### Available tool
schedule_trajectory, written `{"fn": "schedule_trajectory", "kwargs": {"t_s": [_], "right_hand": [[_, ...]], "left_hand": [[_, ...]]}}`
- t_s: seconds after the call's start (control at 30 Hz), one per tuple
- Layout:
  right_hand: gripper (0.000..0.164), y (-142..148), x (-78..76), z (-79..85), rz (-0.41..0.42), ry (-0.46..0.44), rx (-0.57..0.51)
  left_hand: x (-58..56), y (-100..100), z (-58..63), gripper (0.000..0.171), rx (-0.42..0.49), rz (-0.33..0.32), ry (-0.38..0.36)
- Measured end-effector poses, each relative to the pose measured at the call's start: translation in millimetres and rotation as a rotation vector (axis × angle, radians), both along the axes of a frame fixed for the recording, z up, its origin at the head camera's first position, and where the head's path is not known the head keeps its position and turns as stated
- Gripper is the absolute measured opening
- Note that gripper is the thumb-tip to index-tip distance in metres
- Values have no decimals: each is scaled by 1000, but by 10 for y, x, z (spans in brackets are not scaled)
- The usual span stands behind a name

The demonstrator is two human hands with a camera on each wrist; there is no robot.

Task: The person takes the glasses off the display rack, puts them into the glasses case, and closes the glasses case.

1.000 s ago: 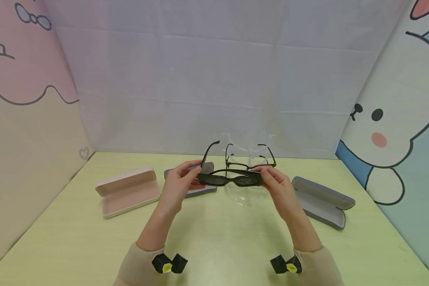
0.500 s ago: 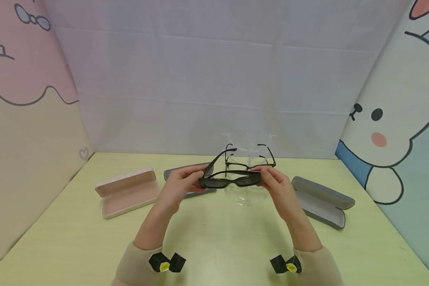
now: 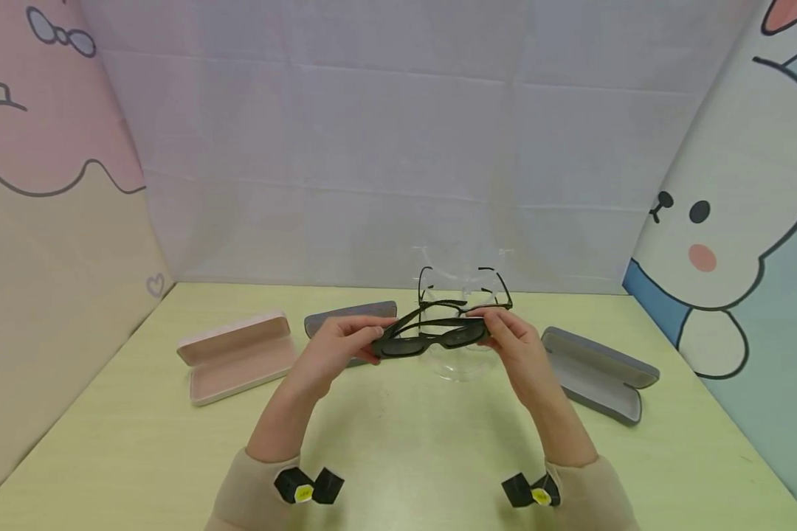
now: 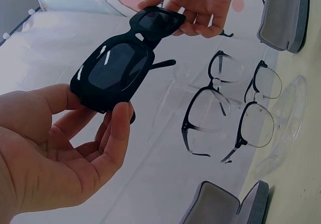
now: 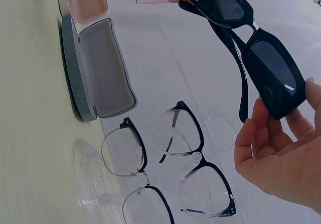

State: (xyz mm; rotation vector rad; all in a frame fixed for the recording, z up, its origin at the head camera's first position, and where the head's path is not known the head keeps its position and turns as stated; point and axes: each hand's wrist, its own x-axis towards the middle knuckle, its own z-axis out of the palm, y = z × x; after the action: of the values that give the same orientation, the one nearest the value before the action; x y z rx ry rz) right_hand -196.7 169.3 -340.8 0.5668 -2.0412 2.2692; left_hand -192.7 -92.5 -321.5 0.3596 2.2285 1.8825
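Here, we see the black sunglasses (image 3: 401,346) held up above the table (image 3: 398,457), one temple folded behind the lenses and the other slanting inward. Our left hand (image 3: 345,343) pinches one end between thumb and bent fingers; our right hand (image 3: 513,339) pinches the opposite end likewise. Behind them, two pairs of eyeglasses, an upper (image 4: 216,82) and a lower (image 4: 255,97), rest on a clear stand (image 3: 458,371). Further out, we find three opened cases: pink (image 3: 242,361) at far left, gray (image 3: 352,313) partly behind our left hand, and another gray (image 3: 601,376) beyond our right.
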Motion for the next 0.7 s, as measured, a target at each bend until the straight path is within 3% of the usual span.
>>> {"fn": "schedule_trajectory", "kwargs": {"t_s": [0.43, 0.7], "right_hand": [[39, -16, 14, -11, -58, -22, 74], [22, -31, 40, -1, -96, -9, 80]], "left_hand": [[-14, -126, 5, 31, -40, -195, 42], [-18, -146, 2, 33, 28, -260, -13]]}}
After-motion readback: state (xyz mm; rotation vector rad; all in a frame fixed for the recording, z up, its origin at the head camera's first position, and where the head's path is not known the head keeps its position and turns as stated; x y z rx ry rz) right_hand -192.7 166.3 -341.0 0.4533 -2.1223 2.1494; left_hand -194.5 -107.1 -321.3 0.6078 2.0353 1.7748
